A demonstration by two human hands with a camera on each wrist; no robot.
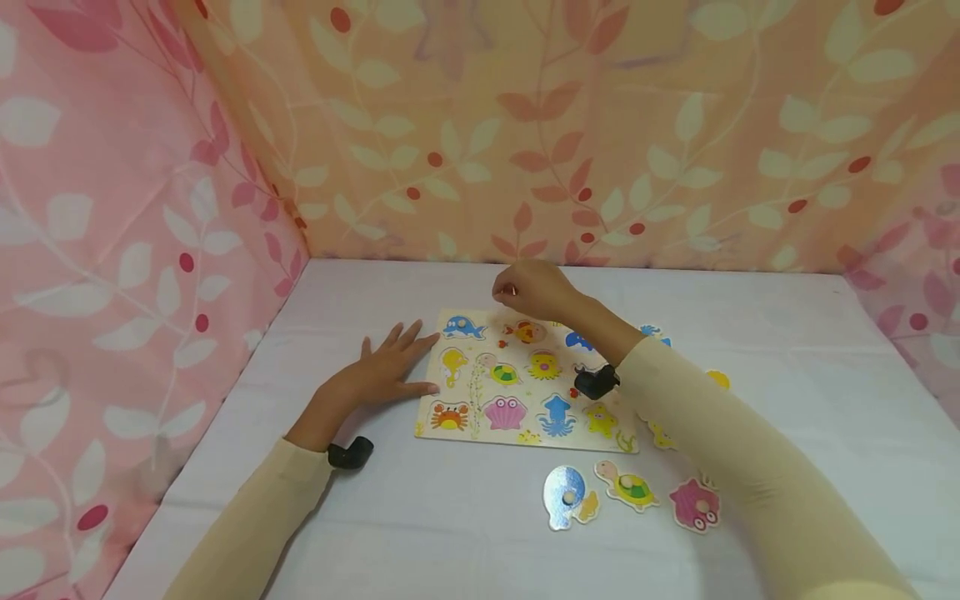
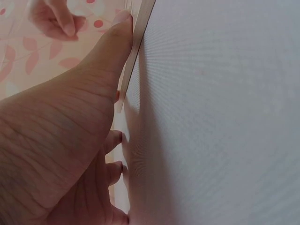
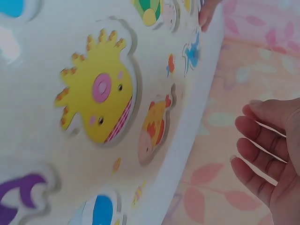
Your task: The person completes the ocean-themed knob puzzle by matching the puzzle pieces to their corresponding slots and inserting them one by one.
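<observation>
- Cream puzzle board [image 1: 495, 437] lies face up on the white tabletop [image 1: 390, 533] in the head view, between the two hands and within easy reach. A blue whale piece [image 1: 471, 330] sits in the far left recess, its knob uppermost.
- Also from the head, the left hand [image 1: 378, 375] spreads beside the board's left edge with fingers straight and thumb just on it, probably to stop it sliding. The right hand [image 1: 538, 289] hangs above the far edge, fingers curved inward.
- On the near side, a blue-and-yellow piece [image 1: 557, 492], a turtle piece [image 1: 637, 493] and a pink piece [image 1: 686, 502] lie loose, knobs up, likely so each can be lifted by its knob; more pieces lie partly behind the right sleeve [image 1: 720, 442].
- From the left wrist, the thumb rests against the board's rim while the other fingertips meet the tabletop, which looks like steadying rather than grasping.
- From the right wrist, that hand's fingers are loosely bent, apart from the board, with nothing visible in them.
</observation>
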